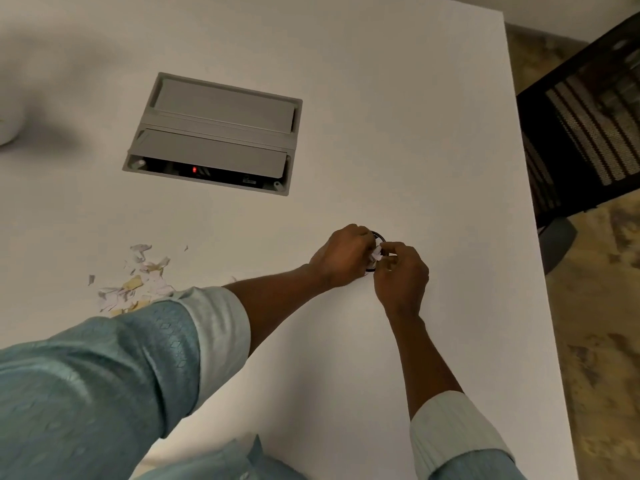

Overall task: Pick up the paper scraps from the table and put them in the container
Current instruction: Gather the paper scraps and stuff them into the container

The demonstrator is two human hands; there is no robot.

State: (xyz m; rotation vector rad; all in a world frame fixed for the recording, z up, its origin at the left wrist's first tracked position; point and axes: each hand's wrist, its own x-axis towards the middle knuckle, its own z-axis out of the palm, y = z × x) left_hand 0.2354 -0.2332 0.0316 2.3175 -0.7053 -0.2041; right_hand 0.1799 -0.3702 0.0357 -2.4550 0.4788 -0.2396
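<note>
Head view: looks down on a white bench (398, 105), both forearms reaching out over its right half.
Far left edge: a pale rounded object (7, 128), cut off by the frame, too blurred to tell what it is.
Scrap pile (133, 284): torn white and yellowish paper bits lying loose on the bench, left of the left forearm and well apart from the container; a few stray bits lie around it.
Cable box (213, 133): grey, sunk into the bench top, its near flap raised over a dark slot with a small red light.
Left sleeve (104, 393): pale blue, cuff rolled back.
Left hand (343, 258): fingers curled, grasping a white wad from the left, right over the container.
White wad (375, 255): crumpled paper, caught between the two hands.
Container (377, 234): only a dark round rim shows beyond and under the fingers; its contents are hidden by the hands.
Right hand (401, 275): fingers bent, thumb and fingertips pinching the wad from the right.
Chair (585, 133): black mesh, off the bench's right edge.
Floor (602, 341): mottled tan carpet.
</note>
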